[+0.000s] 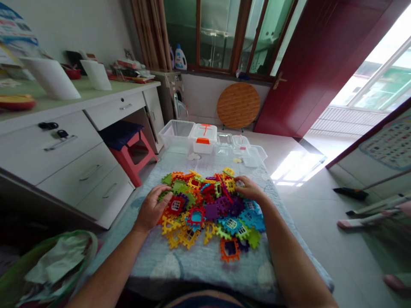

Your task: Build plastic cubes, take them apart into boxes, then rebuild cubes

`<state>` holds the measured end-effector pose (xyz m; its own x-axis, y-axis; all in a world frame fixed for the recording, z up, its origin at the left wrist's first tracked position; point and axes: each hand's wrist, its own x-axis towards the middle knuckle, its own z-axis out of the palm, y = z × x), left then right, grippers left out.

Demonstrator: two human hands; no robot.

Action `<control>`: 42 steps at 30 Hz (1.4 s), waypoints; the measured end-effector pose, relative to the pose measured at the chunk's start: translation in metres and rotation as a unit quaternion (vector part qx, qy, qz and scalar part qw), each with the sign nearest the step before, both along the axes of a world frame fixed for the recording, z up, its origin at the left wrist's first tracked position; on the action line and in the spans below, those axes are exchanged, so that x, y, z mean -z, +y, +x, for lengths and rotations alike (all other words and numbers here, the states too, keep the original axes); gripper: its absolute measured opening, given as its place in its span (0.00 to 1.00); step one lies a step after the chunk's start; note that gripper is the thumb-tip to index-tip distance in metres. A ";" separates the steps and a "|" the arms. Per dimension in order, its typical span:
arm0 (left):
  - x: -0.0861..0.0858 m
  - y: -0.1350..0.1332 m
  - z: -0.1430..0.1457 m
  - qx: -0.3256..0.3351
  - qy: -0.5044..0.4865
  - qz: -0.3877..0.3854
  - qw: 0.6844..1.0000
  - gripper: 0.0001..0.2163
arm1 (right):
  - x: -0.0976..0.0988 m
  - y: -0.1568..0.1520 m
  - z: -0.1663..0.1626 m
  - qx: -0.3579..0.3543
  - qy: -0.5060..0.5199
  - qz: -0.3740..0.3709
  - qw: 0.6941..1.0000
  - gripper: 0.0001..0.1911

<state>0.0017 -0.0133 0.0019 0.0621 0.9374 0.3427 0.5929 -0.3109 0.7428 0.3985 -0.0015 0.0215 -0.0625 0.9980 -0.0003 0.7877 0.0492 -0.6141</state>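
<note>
A heap of colourful plastic interlocking building pieces (212, 211) with toothed edges lies on the cloth-covered table. My left hand (153, 208) rests at the heap's left side, thumb and fingers apart, touching green and red pieces. On the far right side, my right hand (249, 188) reaches in with its fingers spread beside a yellow piece (230, 185); its fingertips are partly hidden. Closest to me lies an orange square frame piece (230, 250). Yellow pieces (189, 236) gather at the near left, blue ones (253, 219) at the right.
At the table's far end stand a clear open bin (177, 129), a lidded box with orange clips (203, 139) and smaller clear containers (240, 143). A pink stool (135, 156) and white drawers (80, 171) are left. A lined bin (54, 261) sits at lower left.
</note>
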 end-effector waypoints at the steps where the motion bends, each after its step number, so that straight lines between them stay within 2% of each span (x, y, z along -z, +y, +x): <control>1: 0.001 0.000 0.000 0.000 -0.002 -0.003 1.000 0.21 | -0.004 -0.005 0.000 -0.018 0.022 -0.005 1.000 0.19; 5: 0.002 0.000 0.000 0.003 -0.009 -0.012 1.000 0.21 | -0.018 -0.023 0.003 -0.053 0.126 -0.010 0.991 0.18; 9: 0.002 0.000 0.000 0.004 -0.013 -0.016 1.000 0.20 | -0.027 -0.025 0.007 -0.045 0.166 0.007 0.985 0.12; 15: 0.003 0.000 0.000 0.006 -0.014 -0.014 1.000 0.19 | -0.023 0.014 -0.003 0.068 0.091 0.060 0.992 0.14; 17: 0.003 0.000 0.000 0.008 -0.017 -0.013 1.000 0.19 | -0.021 0.033 -0.013 0.086 0.052 0.052 0.994 0.17; 21: 0.003 0.000 0.000 0.013 -0.024 -0.012 1.000 0.19 | -0.017 0.057 -0.034 0.081 0.023 -0.008 0.996 0.26; 24: 0.003 0.000 -0.001 0.015 -0.025 -0.012 1.000 0.18 | -0.017 0.057 -0.043 0.040 0.052 -0.042 0.997 0.30; 28: 0.003 0.000 0.000 0.013 -0.029 -0.014 0.999 0.18 | -0.024 0.038 -0.037 -0.031 0.145 -0.077 0.986 0.25; 32: 0.003 0.001 -0.001 0.012 -0.031 -0.016 0.999 0.19 | -0.034 0.009 -0.016 -0.044 0.172 -0.038 0.983 0.24; 37: 0.002 0.000 -0.001 0.012 -0.027 -0.016 0.999 0.19 | -0.036 -0.041 0.010 -0.007 0.097 0.010 0.995 0.27; 42: -0.002 -0.002 0.001 0.006 -0.017 -0.022 1.000 0.19 | -0.019 -0.089 0.025 0.059 0.007 0.018 0.998 0.29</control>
<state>0.0030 -0.0154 0.0038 0.0613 0.9508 0.3037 0.5631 -0.2842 0.7760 0.4239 -0.0908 0.0401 0.0561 0.9978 0.0351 0.7812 -0.0220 -0.6239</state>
